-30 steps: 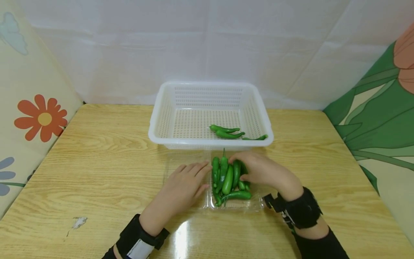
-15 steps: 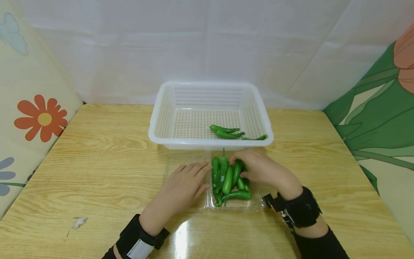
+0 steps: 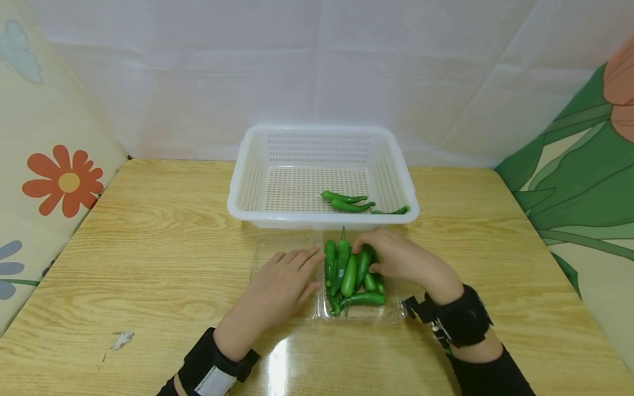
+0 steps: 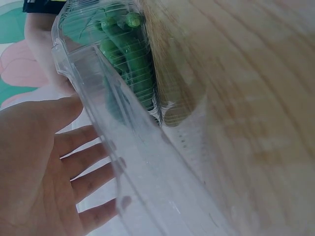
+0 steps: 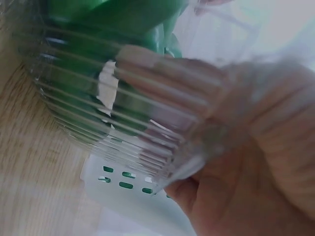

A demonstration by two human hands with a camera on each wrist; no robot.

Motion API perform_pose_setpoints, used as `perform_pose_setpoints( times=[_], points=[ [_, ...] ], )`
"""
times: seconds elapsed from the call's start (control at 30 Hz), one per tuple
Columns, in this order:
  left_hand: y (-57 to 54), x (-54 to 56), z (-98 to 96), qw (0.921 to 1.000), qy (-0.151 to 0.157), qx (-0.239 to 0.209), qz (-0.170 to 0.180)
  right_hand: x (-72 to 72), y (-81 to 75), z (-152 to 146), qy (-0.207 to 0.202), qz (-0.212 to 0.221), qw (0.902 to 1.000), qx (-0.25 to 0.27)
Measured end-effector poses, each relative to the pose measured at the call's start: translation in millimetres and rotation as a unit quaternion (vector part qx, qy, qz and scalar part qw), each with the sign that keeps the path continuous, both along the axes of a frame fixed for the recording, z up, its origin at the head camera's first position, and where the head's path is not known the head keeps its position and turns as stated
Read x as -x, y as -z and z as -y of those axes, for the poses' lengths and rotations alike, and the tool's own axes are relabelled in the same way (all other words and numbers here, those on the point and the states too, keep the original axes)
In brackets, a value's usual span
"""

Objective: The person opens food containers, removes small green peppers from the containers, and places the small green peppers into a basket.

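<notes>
Several green chili peppers [image 3: 349, 275] lie in the right half of a clear plastic clamshell box [image 3: 391, 313], one stem poking over its far edge. My right hand [image 3: 396, 258] reaches into that half, its thumb and fingers about a green chili pepper [image 3: 364, 264]; ribbed plastic partly covers the fingers in the right wrist view. Lying over the box's left half [image 3: 264, 247], my left hand [image 3: 282, 286] has its fingers extended, fingertips by the middle fold. In the left wrist view the fingers [image 4: 91, 182] spread against the clear plastic.
Just behind the box stands a white perforated basket [image 3: 322, 219] with a few green chili peppers [image 3: 349, 204] on its floor, towards the front right. The wooden table [image 3: 163, 220] meets a white cloth backdrop and printed side panels.
The chili pepper at my right hand has tilted a little, and the small ones beside it have shifted slightly. My left hand has stayed in place.
</notes>
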State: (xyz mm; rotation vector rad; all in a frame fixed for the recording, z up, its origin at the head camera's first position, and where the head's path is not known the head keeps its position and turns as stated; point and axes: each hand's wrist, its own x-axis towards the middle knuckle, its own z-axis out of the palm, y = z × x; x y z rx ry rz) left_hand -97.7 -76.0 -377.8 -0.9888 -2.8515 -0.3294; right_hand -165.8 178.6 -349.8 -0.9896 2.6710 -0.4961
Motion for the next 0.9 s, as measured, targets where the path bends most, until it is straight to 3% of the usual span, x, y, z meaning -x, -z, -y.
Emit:
perform_pose_setpoints(
  times=[0.53, 0.9],
  points=[
    [1.3, 0.1, 0.5, 0.9999, 0.002, -0.009, -0.014, -4.5, -7.1, 0.3, -0.01, 0.004, 0.9999, 0.003],
    [1.1, -0.3, 0.7, 0.9999, 0.001, -0.004, -0.015, -4.8, -11.6, -2.6, -0.003, 0.045, 0.9989, 0.014]
  ],
)
